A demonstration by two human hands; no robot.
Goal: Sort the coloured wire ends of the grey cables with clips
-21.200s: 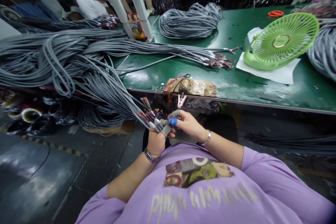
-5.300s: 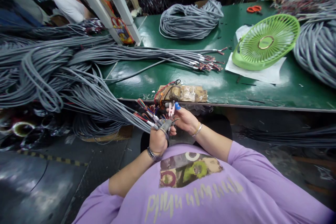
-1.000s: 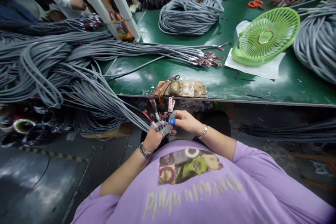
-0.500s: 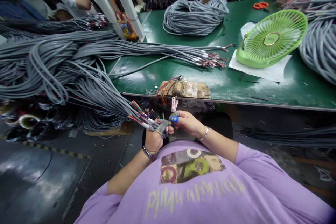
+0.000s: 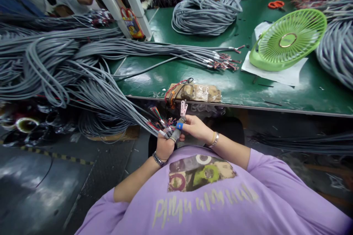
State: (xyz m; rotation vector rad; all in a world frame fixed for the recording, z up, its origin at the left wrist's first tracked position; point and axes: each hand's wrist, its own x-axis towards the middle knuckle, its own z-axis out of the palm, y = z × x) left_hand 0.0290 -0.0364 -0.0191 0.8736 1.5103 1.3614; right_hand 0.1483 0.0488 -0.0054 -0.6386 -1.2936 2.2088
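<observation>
My left hand (image 5: pixel 165 147) is closed round the ends of a bundle of grey cables (image 5: pixel 135 112), in front of my body. Stripped coloured wires (image 5: pixel 157 114) fan out above its fingers. A grey covering wraps the left thumb. My right hand (image 5: pixel 199 129) meets the left thumb in a pinch, with a blue band (image 5: pixel 179 126) on its thumb and a grey covering on a fingertip. What lies between the right fingertips is too small and hidden to make out. Just above them, a pink clothespin (image 5: pixel 184 108) stands near the table edge.
On the green table (image 5: pixel 237 95) are a wooden block (image 5: pixel 204 93), more grey cables (image 5: pixel 165 48), a coiled cable bundle (image 5: pixel 204 16), a green fan (image 5: pixel 288 40) and orange-handled scissors (image 5: pixel 275 4). Two other people work beyond it. A white post (image 5: pixel 138 11) rises at the left.
My left hand has shifted slightly right and turned, bringing the cable ends and coloured wires closer to my right hand. The right fingers now press against the left thumb.
</observation>
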